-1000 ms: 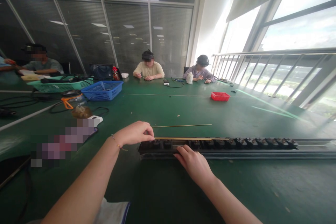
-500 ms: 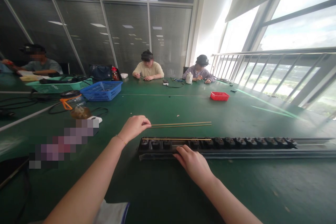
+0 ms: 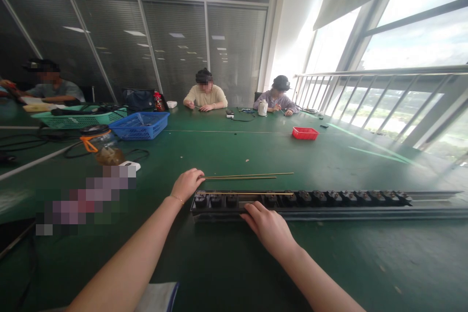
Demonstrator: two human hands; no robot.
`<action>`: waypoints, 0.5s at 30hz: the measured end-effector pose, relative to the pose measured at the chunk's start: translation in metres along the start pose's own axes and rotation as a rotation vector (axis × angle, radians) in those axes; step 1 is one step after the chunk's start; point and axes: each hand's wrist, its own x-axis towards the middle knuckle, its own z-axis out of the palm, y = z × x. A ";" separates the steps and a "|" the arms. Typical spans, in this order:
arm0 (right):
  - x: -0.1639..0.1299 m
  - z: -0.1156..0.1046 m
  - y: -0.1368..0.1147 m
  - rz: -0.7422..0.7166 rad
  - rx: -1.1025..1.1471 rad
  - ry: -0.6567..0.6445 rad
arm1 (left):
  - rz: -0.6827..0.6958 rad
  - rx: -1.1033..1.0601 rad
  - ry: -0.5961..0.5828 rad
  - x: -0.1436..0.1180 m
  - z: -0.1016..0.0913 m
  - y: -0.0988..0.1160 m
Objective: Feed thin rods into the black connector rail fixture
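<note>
A long black strip (image 3: pixel 329 200) with a row of black sockets lies across the green table in front of me. A thin brass rod (image 3: pixel 252 193) rests along the top of its left half. My right hand (image 3: pixel 268 226) presses on the strip's near edge. Just behind the strip, my left hand (image 3: pixel 187 183) pinches the left end of a second brass rod (image 3: pixel 241 177), which lies on the table. A third rod (image 3: pixel 263 174) lies close behind it.
A blue basket (image 3: pixel 141 126) and a green basket (image 3: pixel 78 118) stand at the left, with a jar (image 3: pixel 100 145) and cables nearby. A small red tray (image 3: pixel 305 133) sits farther back. Three people work at the far side. Windows with a railing are at the right.
My left hand let go of the rod on the strip, reached back to the table and took hold of a rod there, drawing it leftward and nearer. My right hand stayed put.
</note>
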 end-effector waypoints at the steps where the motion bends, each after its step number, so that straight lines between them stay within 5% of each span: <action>1: 0.000 0.000 0.000 0.000 -0.001 0.001 | -0.002 -0.008 0.031 0.000 -0.002 0.000; 7: -0.001 -0.001 -0.001 -0.005 -0.010 0.004 | -0.014 -0.150 0.149 0.000 -0.061 0.020; 11: -0.002 0.001 0.000 -0.012 -0.014 0.020 | 0.151 -0.223 -0.239 -0.012 -0.105 0.045; 15: -0.002 0.003 0.000 -0.020 -0.016 0.045 | 0.203 -0.197 -0.434 -0.024 -0.112 0.061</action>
